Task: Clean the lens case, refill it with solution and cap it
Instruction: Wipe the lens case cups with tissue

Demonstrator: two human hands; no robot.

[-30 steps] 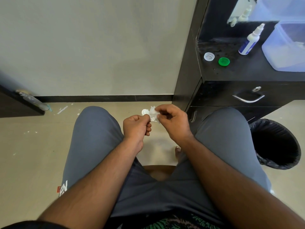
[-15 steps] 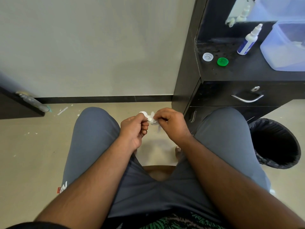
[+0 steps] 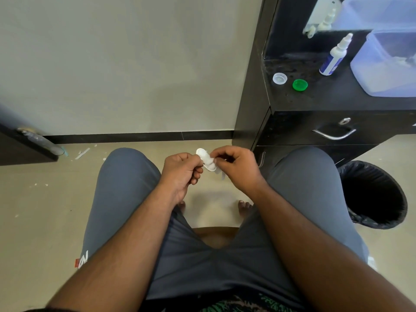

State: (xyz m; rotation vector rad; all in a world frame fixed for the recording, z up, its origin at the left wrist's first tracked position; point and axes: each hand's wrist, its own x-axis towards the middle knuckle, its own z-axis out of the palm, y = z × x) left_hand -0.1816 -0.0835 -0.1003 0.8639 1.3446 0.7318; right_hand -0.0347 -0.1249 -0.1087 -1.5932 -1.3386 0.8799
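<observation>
Between my knees I hold a small white lens case (image 3: 206,159). My left hand (image 3: 181,171) pinches its left side with thumb and curled fingers. My right hand (image 3: 236,167) has its fingertips curled at the case's right end; a bit of pale tissue may be under those fingers, but it is too small to tell. On the black cabinet top (image 3: 326,97) lie a clear white cap (image 3: 279,78) and a green cap (image 3: 300,84), side by side. A white solution bottle (image 3: 334,56) with a blue label stands behind them.
A translucent plastic box (image 3: 387,64) fills the right of the cabinet top. Below it is a drawer with a metal handle (image 3: 334,134). A black-lined bin (image 3: 373,194) stands on the floor by my right knee. A dark door edge (image 3: 24,145) is at left.
Both hands have turned the case slightly between them. Its white oval face now shows more fully, and the crumpled tissue seen a second ago is mostly hidden.
</observation>
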